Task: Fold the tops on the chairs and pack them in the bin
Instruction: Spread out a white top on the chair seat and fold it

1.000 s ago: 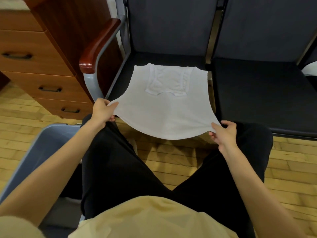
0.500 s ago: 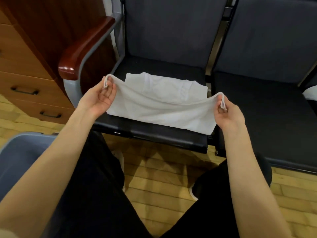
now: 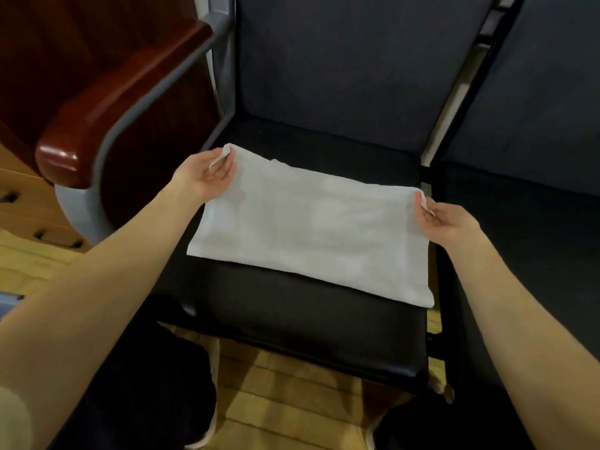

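A white top [image 3: 311,232] lies folded in half as a wide rectangle on the black seat of the left chair [image 3: 292,326]. My left hand [image 3: 204,177] pinches its far left corner near the armrest. My right hand [image 3: 448,222] pinches the far right corner at the seat's right edge. Both corners sit low, at the far edge of the folded cloth. Only a sliver of the grey-blue bin [image 3: 9,303] shows at the left edge.
A dark wooden armrest [image 3: 107,102] on a grey metal frame stands left of the seat. A wooden drawer cabinet [image 3: 19,203] is further left. A second dark chair [image 3: 526,222] adjoins on the right. Wood floor lies below, with my dark-trousered legs.
My hands carried the top's near hem away from me and over its upper half, then lowered it. The top went from spread open to folded in half on the seat.
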